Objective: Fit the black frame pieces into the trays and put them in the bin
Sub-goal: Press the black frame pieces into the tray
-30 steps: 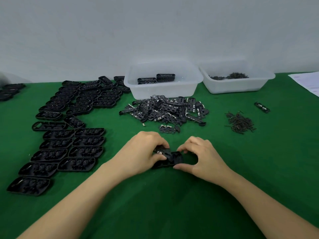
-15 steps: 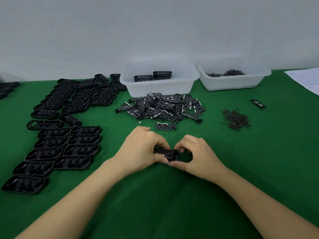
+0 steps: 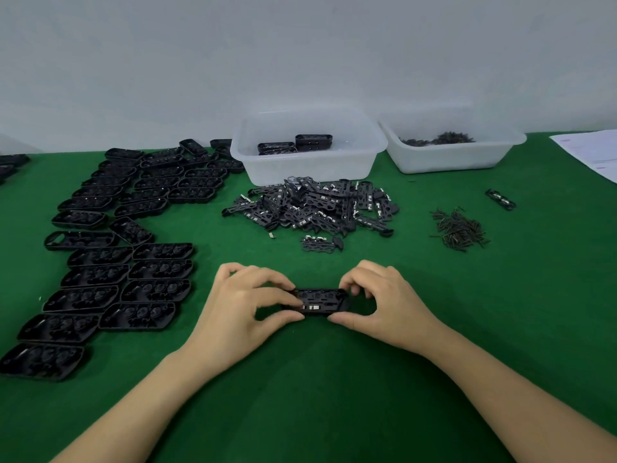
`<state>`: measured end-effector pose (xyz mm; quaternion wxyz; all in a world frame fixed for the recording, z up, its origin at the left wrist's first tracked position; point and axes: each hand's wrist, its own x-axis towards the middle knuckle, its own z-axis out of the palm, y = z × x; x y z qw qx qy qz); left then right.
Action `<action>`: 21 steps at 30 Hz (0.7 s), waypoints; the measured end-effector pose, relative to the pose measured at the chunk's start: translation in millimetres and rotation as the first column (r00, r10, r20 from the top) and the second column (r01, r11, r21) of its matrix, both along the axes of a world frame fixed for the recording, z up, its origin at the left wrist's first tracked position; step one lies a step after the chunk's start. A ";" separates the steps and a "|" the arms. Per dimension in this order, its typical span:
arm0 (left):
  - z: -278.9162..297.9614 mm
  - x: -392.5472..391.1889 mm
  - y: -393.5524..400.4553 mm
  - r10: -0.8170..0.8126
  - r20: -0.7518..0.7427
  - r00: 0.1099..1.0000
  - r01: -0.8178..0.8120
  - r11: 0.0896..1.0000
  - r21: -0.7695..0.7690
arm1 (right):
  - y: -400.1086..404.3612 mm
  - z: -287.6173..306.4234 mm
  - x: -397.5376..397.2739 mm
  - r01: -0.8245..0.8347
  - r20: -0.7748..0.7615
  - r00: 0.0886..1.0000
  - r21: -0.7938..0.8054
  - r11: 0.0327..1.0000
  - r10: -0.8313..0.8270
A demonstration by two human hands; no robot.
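A black tray (image 3: pixel 320 300) with a black frame piece lying in it sits low over the green table between my hands. My left hand (image 3: pixel 240 305) pinches its left end with thumb and fingers. My right hand (image 3: pixel 384 305) pinches its right end. A heap of loose black frame pieces (image 3: pixel 314 208) lies behind my hands. Rows of empty black trays (image 3: pixel 110 272) cover the table's left side. The clear bin (image 3: pixel 307 145) at the back centre holds two filled trays (image 3: pixel 297 143).
A second clear bin (image 3: pixel 450 148) at the back right holds small dark screws. More screws (image 3: pixel 457 230) lie in a loose pile on the right, with one stray frame piece (image 3: pixel 500 199) beyond them. White paper (image 3: pixel 591 152) lies at the far right edge.
The tray has turned from tilted to level between my hands, and the frame piece now lies flat inside it. My hands have spread to the tray's two ends.
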<state>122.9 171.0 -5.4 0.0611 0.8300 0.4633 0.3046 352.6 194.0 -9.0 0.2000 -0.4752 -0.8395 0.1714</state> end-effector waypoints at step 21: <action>-9.8 -2.7 5.0 -0.186 0.044 0.982 0.188 0.981 -0.048 | 67.0 8.9 96.0 0.528 0.209 0.739 0.413 0.743 -0.641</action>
